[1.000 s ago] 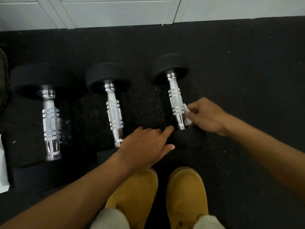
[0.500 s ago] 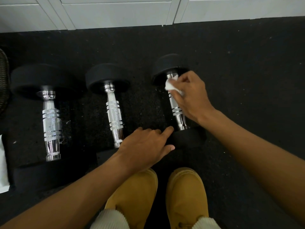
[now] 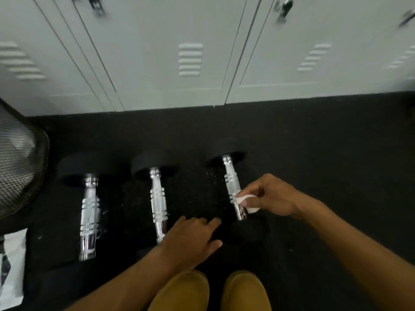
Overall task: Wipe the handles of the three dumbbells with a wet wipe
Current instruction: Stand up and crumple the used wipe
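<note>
Reaching in from the near right, the right hand [image 3: 269,195] pinches a white wet wipe [image 3: 246,202] between curled fingers and thumb, pressing it against the near part of the chrome handle of the right dumbbell [image 3: 232,187]. The left hand [image 3: 193,237] extends from the near left, palm down with fingers straight and slightly spread, resting on the black near head of that dumbbell and gripping nothing. The middle dumbbell [image 3: 158,198] and the left dumbbell [image 3: 89,212] lie parallel on the black floor [image 3: 314,142], untouched. The near heads of all three dumbbells blend into the dark floor and are hard to make out. Two tan boots [image 3: 244,290] are cut off at the near edge. A mesh object [image 3: 18,162] and a white packet [image 3: 12,265] are cropped at the left edge. White lockers [image 3: 170,52] along the far side appear blurred.
</note>
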